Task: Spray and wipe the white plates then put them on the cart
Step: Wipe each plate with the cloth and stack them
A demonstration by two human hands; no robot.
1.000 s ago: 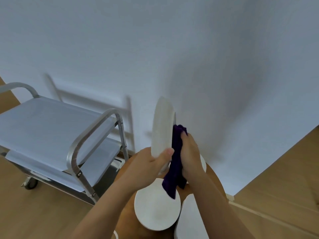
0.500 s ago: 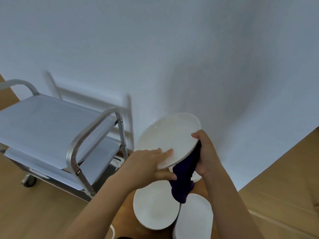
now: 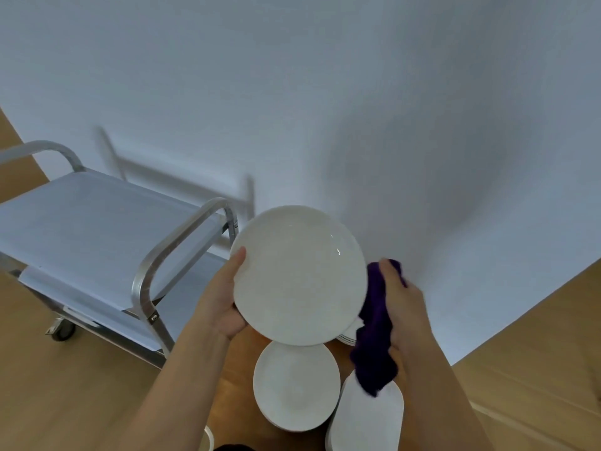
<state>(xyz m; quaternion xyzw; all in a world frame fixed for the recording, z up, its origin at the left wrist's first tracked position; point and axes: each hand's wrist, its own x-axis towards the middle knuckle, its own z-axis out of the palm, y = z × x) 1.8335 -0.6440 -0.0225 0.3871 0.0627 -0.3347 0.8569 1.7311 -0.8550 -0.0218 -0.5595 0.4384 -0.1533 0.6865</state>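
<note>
— What have you got in your left hand (image 3: 224,304)?

— A white plate (image 3: 299,275). I hold it up in the air with its face turned toward me, my thumb lying along its left rim and the other fingers curled behind it, out of sight. It hangs above the bench (image 3: 237,379), and I'll place everything else from this plate.

— And the right hand (image 3: 403,307)?

— Just right of the plate, my fingers are clenched round a purple cloth (image 3: 374,340). The cloth sits against the plate's right edge and trails down below my hand; its loose end hangs over a white plate on the bench.

— How many plates lie down there?

— Directly below the held plate a round stack of plates (image 3: 296,385) rests on the brown bench. Below and to the right is a second stack (image 3: 367,415), partly covered by the cloth's tail. Behind the held plate's lower right edge a sliver of a third stack (image 3: 348,336) shows; I cannot tell how many plates it holds.

— Where is the cart?

— The metal cart (image 3: 97,229) stands left of the plate, its near handle bar (image 3: 182,236) just beside my left thumb. Its top shelf is a pale flat sheet, with a lower shelf under it and one wheel (image 3: 61,330) on the wooden floor (image 3: 65,402). A white wall (image 3: 325,92) rises behind the plate.
</note>
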